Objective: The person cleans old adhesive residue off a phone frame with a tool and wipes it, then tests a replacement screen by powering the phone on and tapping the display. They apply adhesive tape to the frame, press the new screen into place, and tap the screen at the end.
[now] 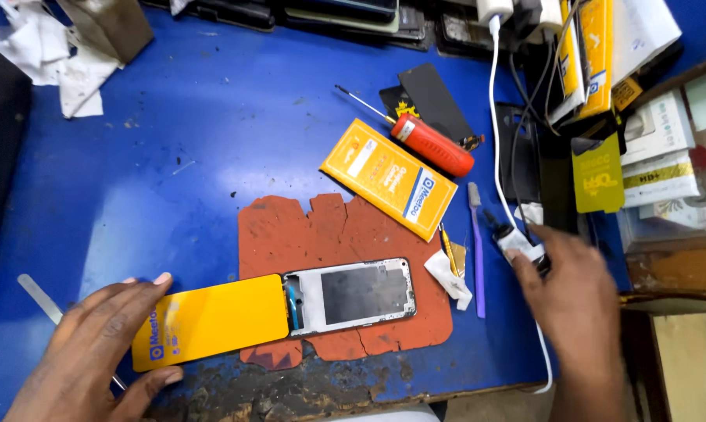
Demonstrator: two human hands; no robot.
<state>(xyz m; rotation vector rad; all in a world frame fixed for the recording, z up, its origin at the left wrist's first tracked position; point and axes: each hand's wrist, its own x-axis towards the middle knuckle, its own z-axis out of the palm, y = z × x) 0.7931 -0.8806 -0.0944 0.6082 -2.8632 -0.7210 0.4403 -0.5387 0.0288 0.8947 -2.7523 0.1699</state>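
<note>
Both grips, left (95, 348) and right (568, 285), are bare, with no sleeves, rings or gloves.

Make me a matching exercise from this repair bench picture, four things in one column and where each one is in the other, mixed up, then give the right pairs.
Things:
1. left hand
2. right hand
3. red screwdriver
4. opened phone frame

Places:
A. lying on the worn orange mat
B. resting on the long yellow card
C. above the yellow box
D. at a small dark bottle beside the white cable

Pairs: 1-B, 2-D, 3-C, 4-A
</note>
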